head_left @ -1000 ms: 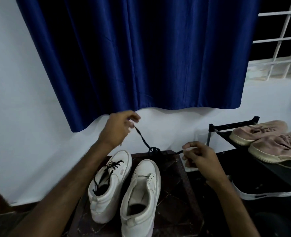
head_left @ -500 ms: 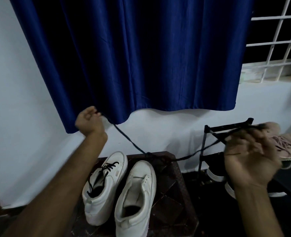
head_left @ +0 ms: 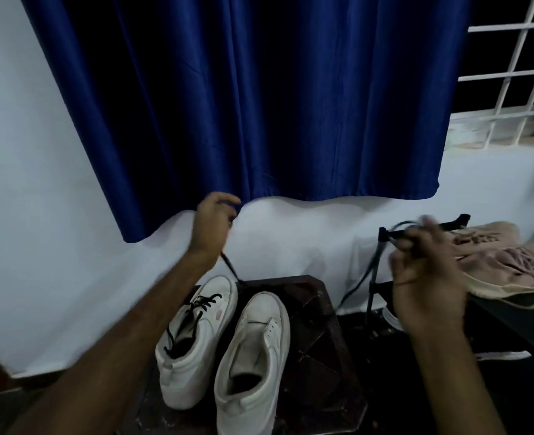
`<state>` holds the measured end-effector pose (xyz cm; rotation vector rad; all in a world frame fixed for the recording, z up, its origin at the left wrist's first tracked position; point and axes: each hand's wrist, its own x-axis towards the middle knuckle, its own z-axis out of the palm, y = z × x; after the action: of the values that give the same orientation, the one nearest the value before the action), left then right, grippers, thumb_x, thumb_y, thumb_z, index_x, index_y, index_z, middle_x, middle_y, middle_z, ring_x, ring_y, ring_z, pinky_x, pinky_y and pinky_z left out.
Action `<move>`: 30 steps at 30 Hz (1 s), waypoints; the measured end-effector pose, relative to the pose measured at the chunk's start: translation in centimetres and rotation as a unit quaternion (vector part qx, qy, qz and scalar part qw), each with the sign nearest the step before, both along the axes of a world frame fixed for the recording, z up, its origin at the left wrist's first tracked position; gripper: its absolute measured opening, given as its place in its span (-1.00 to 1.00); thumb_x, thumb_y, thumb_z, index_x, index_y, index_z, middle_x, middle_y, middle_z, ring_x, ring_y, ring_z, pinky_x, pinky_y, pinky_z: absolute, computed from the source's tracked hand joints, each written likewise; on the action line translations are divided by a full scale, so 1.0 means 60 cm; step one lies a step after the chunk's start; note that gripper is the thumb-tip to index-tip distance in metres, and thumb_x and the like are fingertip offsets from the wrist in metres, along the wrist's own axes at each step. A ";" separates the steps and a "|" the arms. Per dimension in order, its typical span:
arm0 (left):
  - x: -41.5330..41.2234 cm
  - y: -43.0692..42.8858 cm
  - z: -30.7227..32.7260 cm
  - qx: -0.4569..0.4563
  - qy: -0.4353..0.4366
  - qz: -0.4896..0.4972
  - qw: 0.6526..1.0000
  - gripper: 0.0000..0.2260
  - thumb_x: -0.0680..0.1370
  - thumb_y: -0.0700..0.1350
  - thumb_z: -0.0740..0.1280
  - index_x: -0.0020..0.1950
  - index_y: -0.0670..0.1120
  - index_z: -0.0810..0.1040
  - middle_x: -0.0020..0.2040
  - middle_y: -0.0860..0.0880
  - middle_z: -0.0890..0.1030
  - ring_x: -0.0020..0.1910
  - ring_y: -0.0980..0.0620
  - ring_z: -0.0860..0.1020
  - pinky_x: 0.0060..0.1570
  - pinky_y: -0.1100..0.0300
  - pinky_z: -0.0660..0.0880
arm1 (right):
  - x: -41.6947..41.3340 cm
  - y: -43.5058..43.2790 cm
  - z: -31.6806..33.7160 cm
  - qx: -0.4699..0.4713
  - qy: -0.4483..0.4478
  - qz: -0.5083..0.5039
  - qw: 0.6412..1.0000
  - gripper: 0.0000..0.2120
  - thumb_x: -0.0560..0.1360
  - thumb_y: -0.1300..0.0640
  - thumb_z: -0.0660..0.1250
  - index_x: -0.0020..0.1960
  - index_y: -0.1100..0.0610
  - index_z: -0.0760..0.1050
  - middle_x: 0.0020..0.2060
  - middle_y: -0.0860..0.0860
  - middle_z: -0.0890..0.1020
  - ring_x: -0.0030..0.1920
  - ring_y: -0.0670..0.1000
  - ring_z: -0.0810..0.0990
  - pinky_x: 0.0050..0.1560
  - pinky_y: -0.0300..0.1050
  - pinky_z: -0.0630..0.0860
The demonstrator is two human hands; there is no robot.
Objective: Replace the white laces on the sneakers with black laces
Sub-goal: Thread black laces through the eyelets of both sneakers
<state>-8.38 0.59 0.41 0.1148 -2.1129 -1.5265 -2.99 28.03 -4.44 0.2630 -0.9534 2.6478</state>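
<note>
Two white sneakers stand side by side on a dark stool (head_left: 319, 328). The left sneaker (head_left: 196, 340) carries a black lace through its eyelets. The right sneaker (head_left: 253, 356) has no lace. A loose black lace (head_left: 358, 282) runs from one hand down behind the sneakers and up to the other. My left hand (head_left: 212, 227) is raised above the left sneaker, pinching one end of the lace. My right hand (head_left: 425, 271) is held up at the right, fingers closed on the other end, which loops over it.
A blue curtain (head_left: 259, 105) hangs on the white wall behind. A black shoe rack (head_left: 384, 237) at the right holds a pair of beige sneakers (head_left: 510, 262). A window grille (head_left: 510, 73) is at the top right.
Both hands drew the loose black lace apart, then came part of the way back. My left hand has lowered toward the sneakers; my right hand stays near the rack.
</note>
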 end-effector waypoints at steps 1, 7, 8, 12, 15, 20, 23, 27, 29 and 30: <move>0.004 -0.003 -0.022 -0.195 -0.030 -0.028 0.980 -0.81 0.56 -0.16 0.16 -0.05 -0.03 0.57 -0.26 -0.02 0.54 -0.38 0.09 0.46 -0.38 0.25 0.37 | -0.006 -0.015 -0.014 0.085 -0.021 -0.019 0.996 -0.78 0.58 0.32 0.20 0.04 0.14 0.60 -0.18 0.01 0.64 -0.19 -0.07 0.58 -0.20 -0.26 0.57; 0.015 -0.023 -0.154 -0.572 -0.296 -0.103 0.758 -0.51 0.61 0.26 0.09 0.10 -0.10 0.58 0.12 -0.10 0.52 0.09 -0.11 0.54 0.07 0.09 0.44 | -0.077 -0.127 -0.163 0.609 -0.010 -0.062 0.791 -0.79 0.58 0.18 0.29 0.18 0.11 0.60 0.07 0.04 0.64 0.09 -0.04 0.57 0.17 -0.27 0.44; 0.015 -0.027 -0.159 -0.574 -0.289 -0.102 0.759 -0.55 0.62 0.22 0.12 0.03 -0.13 0.58 0.08 -0.09 0.54 0.06 -0.09 0.55 0.03 0.10 0.43 | -0.088 -0.137 -0.189 0.682 0.008 -0.075 0.728 -0.77 0.56 0.13 0.29 0.19 0.11 0.59 0.09 0.05 0.63 0.12 0.02 0.56 0.18 -0.23 0.42; 0.007 -0.049 -0.131 -0.466 -0.202 -0.086 0.857 -0.74 0.64 0.01 0.17 -0.17 -0.05 0.51 -0.06 0.03 0.51 0.00 -0.04 0.54 -0.07 0.14 0.36 | -0.095 -0.145 -0.237 0.805 -0.023 -0.119 0.581 -0.73 0.48 0.10 0.28 0.16 0.08 0.58 0.08 0.04 0.58 0.11 0.13 0.53 0.08 0.00 0.52; 0.004 -0.060 -0.078 -0.117 -0.021 -0.001 0.993 -0.70 0.65 -0.08 0.21 -0.27 -0.06 0.51 -0.15 -0.07 0.55 -0.16 0.03 0.49 -0.19 0.18 0.40 | -0.085 -0.136 -0.224 0.737 -0.069 -0.152 0.655 -0.91 0.49 0.16 0.38 -0.06 0.16 0.63 -0.08 0.08 0.64 -0.07 0.13 0.62 -0.13 -0.08 0.50; 0.000 -0.081 0.000 0.209 0.037 0.117 0.970 -0.67 0.69 -0.01 0.12 -0.24 -0.04 0.43 -0.27 0.02 0.47 -0.37 0.12 0.34 -0.48 0.27 0.25 | -0.086 -0.107 -0.210 0.660 -0.148 -0.149 0.721 -0.75 0.53 0.11 0.39 -0.32 0.13 0.54 -0.34 0.08 0.62 -0.26 0.08 0.61 -0.29 -0.16 0.33; 0.003 -0.100 0.002 0.328 0.036 0.133 0.935 -0.71 0.69 -0.02 0.10 -0.21 -0.01 0.40 -0.19 0.01 0.61 -0.39 0.12 0.37 -0.57 0.32 0.22 | -0.089 -0.091 -0.204 0.583 -0.187 -0.069 0.788 -0.79 0.53 0.13 0.40 -0.29 0.08 0.62 -0.48 -0.06 0.56 -0.42 -0.09 0.51 -0.34 -0.21 0.40; 0.008 -0.128 -0.007 0.420 0.041 0.148 0.895 -0.73 0.69 -0.08 0.05 -0.21 -0.01 0.33 -0.22 0.01 0.62 -0.46 0.12 0.36 -0.62 0.34 0.15 | -0.088 -0.062 -0.200 0.419 -0.253 -0.018 0.872 -0.84 0.57 0.20 0.34 -0.11 0.20 0.67 -0.43 0.08 0.58 -0.39 0.01 0.52 -0.26 -0.08 0.49; 0.009 -0.146 -0.007 0.458 0.056 0.163 0.872 -0.72 0.68 -0.09 0.05 -0.23 -0.02 0.32 -0.28 0.03 0.53 -0.51 0.13 0.28 -0.62 0.33 0.13 | -0.084 -0.055 -0.186 0.283 -0.274 -0.021 0.919 -0.85 0.57 0.24 0.31 -0.06 0.26 0.65 -0.37 0.10 0.56 -0.35 0.03 0.50 -0.26 -0.08 0.47; 0.008 -0.153 -0.006 0.467 0.062 0.165 0.867 -0.73 0.67 -0.10 0.05 -0.23 -0.02 0.33 -0.30 0.03 0.48 -0.52 0.13 0.26 -0.61 0.32 0.12 | -0.082 -0.053 -0.177 0.249 -0.270 -0.037 0.929 -0.85 0.57 0.25 0.30 -0.05 0.27 0.64 -0.35 0.08 0.54 -0.35 0.02 0.48 -0.27 -0.09 0.45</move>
<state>-7.88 -8.60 0.04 0.6556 -1.0115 -2.1065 -7.94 24.86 -15.08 -0.4141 -1.7655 2.3989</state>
